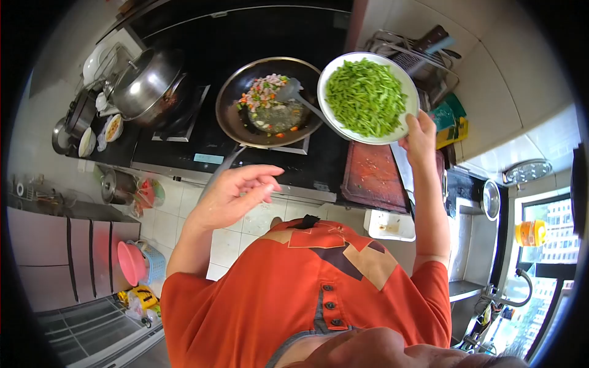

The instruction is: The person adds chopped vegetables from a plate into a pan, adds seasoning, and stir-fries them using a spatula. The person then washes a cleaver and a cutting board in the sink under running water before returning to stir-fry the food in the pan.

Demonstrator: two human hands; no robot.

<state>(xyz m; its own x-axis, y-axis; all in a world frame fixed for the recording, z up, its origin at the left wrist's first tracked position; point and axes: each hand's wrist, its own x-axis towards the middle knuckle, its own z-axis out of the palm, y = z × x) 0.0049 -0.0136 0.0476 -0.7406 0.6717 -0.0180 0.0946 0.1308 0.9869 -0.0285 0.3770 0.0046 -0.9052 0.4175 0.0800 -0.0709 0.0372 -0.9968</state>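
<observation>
My right hand grips the rim of a white plate heaped with chopped green vegetables. The plate is held beside the wok, above its right edge. Diced meat with orange and green bits lies in the wok, next to bubbling oil. A grey spatula rests in there too, the far end of its handle hidden by the plate. Near the wok's handle, my left hand has its fingers apart and nothing in them.
A lidded steel pot stands on the left of the black stove. Right of the stove lie a reddish cutting board and a cleaver. A knife rack is at the back right. A white tray sits below the board.
</observation>
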